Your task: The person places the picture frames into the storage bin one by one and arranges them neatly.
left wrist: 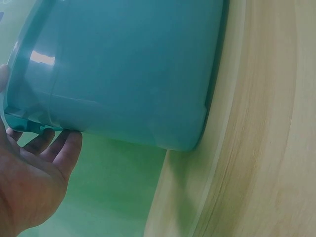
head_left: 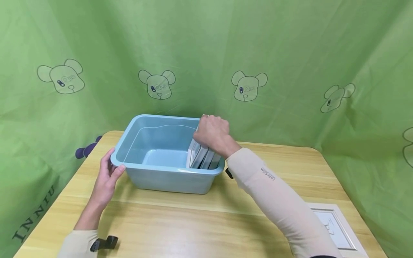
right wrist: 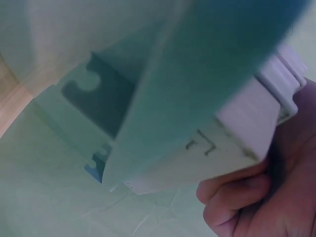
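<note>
A light-blue plastic basin (head_left: 171, 182) stands on the wooden table. My left hand (head_left: 106, 179) holds its left rim at the near corner, thumb over the lip and fingers beneath; the left wrist view shows those fingers (left wrist: 68, 153) curled under the rim. Several picture frames (head_left: 200, 158) stand tilted on edge, side by side, at the basin's right end. Over them, my right hand (head_left: 213, 132) grips a frame's upper edge. In the right wrist view its fingers (right wrist: 237, 195) curl at a white picture frame (right wrist: 192, 158); the basin wall hides part of it.
Another white picture frame (head_left: 335, 227) lies flat at the table's right front, partly behind my right sleeve. Green curtain (head_left: 206, 43) with bear-head drawings hangs close behind and on both sides of the table (head_left: 180, 222).
</note>
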{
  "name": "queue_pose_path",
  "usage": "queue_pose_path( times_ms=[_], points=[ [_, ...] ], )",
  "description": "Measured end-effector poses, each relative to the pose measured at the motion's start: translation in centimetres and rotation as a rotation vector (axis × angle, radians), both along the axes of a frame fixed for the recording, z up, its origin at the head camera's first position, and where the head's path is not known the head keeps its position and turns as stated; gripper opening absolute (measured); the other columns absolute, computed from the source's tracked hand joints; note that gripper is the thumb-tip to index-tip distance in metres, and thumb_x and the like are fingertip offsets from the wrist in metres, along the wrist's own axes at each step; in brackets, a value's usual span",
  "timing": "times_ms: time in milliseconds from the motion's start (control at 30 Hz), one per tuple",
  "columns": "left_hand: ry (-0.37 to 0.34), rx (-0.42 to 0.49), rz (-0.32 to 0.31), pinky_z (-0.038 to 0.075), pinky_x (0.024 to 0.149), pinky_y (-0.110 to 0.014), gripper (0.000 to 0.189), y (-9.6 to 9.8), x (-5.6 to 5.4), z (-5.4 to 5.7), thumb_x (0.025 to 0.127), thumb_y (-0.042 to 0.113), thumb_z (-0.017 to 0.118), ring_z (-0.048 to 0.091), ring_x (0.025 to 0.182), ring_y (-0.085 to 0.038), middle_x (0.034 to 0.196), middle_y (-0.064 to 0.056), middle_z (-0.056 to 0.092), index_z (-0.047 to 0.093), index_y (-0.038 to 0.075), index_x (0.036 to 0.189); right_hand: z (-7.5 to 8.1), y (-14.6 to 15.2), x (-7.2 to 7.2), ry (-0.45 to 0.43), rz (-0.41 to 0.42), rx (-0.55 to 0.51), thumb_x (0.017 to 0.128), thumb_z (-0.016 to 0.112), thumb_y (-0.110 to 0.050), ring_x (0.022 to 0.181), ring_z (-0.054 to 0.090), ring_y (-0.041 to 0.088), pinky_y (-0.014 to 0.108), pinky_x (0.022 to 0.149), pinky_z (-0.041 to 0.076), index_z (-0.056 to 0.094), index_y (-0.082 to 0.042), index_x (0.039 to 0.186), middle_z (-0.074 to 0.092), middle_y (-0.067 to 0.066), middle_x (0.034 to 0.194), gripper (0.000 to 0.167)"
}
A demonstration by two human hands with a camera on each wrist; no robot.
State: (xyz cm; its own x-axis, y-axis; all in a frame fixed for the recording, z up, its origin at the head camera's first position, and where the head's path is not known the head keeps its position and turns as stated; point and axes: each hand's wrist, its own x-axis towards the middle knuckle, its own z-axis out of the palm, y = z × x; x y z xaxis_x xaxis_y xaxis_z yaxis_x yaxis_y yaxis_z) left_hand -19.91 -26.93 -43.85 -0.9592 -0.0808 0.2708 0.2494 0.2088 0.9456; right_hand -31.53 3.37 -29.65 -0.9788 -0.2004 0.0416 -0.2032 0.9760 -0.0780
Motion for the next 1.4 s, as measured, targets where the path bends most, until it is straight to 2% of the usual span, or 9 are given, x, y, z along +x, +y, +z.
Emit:
queue_pose_path(
  times_ms=[367, 633, 800, 900, 967, 1033, 1133, 1300, 1400],
  points=[
    [0.01, 0.012, -0.005, 0.032, 0.102, -0.001, 0.066, 0.3, -0.1, 0.2, 0.101, 0.016, 0.049, 0.025, 0.143, -0.031, 0.159, -0.021, 0.017, 0.011, 0.015, 0.155, -0.4, -0.3, 0.1, 0.024, 0.035, 0.066, 0.079, 0.051, -0.018, 0.046, 0.043, 0.012, 0.024, 0.038, 0.033, 0.041, -0.019, 0.057, 0.04, -0.005, 0.053, 0.024],
    [0.007, 0.029, -0.007, 0.032, 0.103, -0.002, 0.065, 0.4, 0.0, 0.4, 0.101, 0.015, 0.049, 0.025, 0.143, -0.032, 0.159, -0.02, 0.017, 0.012, 0.016, 0.155, -0.4, -0.2, 0.3, 0.045, 0.038, 0.071, 0.079, 0.054, -0.02, 0.055, 0.051, 0.016, 0.028, 0.041, 0.041, 0.044, -0.018, 0.066, 0.046, -0.002, 0.062, 0.017],
    [-0.003, 0.018, -0.003, 0.032, 0.103, -0.001, 0.065, 0.2, 0.1, 0.2, 0.101, 0.016, 0.048, 0.026, 0.143, -0.028, 0.159, -0.021, 0.016, 0.011, 0.018, 0.155, -0.3, -0.1, 0.6, 0.015, 0.048, 0.032, 0.086, 0.055, -0.027, 0.061, 0.055, 0.019, 0.029, 0.044, 0.044, 0.054, -0.015, 0.081, 0.052, 0.001, 0.07, 0.013],
    [-0.003, 0.023, -0.003, 0.032, 0.103, -0.002, 0.066, 0.1, 0.1, 0.2, 0.101, 0.016, 0.048, 0.026, 0.143, -0.026, 0.159, -0.022, 0.016, 0.01, 0.017, 0.155, -0.3, 0.1, 0.8, 0.014, 0.052, 0.012, 0.089, 0.055, -0.033, 0.064, 0.056, 0.02, 0.03, 0.045, 0.045, 0.061, -0.011, 0.111, 0.055, 0.003, 0.074, 0.033],
    [-0.002, 0.033, -0.002, 0.032, 0.104, -0.002, 0.066, 0.1, 0.2, 0.1, 0.101, 0.015, 0.048, 0.027, 0.143, -0.026, 0.159, -0.022, 0.016, 0.01, 0.015, 0.155, -0.3, 0.2, 1.0, 0.021, 0.054, -0.001, 0.089, 0.054, -0.034, 0.065, 0.056, 0.021, 0.031, 0.044, 0.045, 0.055, -0.011, 0.131, 0.056, 0.004, 0.075, 0.048],
    [0.001, 0.044, -0.003, 0.032, 0.104, -0.002, 0.065, 0.1, 0.2, 0.1, 0.101, 0.014, 0.048, 0.027, 0.143, -0.026, 0.158, -0.022, 0.017, 0.011, 0.015, 0.155, -0.3, 0.4, 1.1, 0.029, 0.059, -0.012, 0.089, 0.053, -0.033, 0.064, 0.056, 0.022, 0.032, 0.044, 0.045, 0.047, -0.013, 0.141, 0.057, 0.005, 0.076, 0.056],
    [0.004, 0.052, -0.005, 0.033, 0.103, -0.002, 0.065, 0.2, 0.3, 0.1, 0.101, 0.013, 0.048, 0.026, 0.143, -0.029, 0.158, -0.022, 0.018, 0.012, 0.015, 0.155, -0.4, 0.8, 1.4, 0.058, 0.067, -0.024, 0.089, 0.053, -0.034, 0.068, 0.058, 0.024, 0.034, 0.046, 0.046, 0.05, -0.014, 0.139, 0.062, 0.007, 0.085, 0.054],
    [0.002, 0.053, -0.006, 0.033, 0.103, -0.002, 0.066, 0.2, 0.3, 0.1, 0.101, 0.012, 0.048, 0.024, 0.143, -0.034, 0.159, -0.021, 0.017, 0.011, 0.015, 0.155, -0.7, 1.8, 1.9, 0.09, 0.051, -0.044, 0.093, 0.048, -0.048, 0.09, 0.061, 0.031, 0.043, 0.062, 0.054, 0.049, -0.014, 0.14, 0.061, 0.012, 0.119, 0.058],
    [-0.001, 0.051, -0.004, 0.032, 0.104, -0.002, 0.066, 0.2, 0.3, 0.1, 0.101, 0.012, 0.048, 0.023, 0.143, -0.035, 0.159, -0.021, 0.017, 0.011, 0.015, 0.155, -1.1, 3.0, 2.2, 0.091, 0.039, -0.08, 0.095, 0.042, -0.056, 0.099, 0.058, 0.031, 0.047, 0.07, 0.055, 0.049, -0.015, 0.14, 0.056, 0.013, 0.123, 0.061]
  ],
)
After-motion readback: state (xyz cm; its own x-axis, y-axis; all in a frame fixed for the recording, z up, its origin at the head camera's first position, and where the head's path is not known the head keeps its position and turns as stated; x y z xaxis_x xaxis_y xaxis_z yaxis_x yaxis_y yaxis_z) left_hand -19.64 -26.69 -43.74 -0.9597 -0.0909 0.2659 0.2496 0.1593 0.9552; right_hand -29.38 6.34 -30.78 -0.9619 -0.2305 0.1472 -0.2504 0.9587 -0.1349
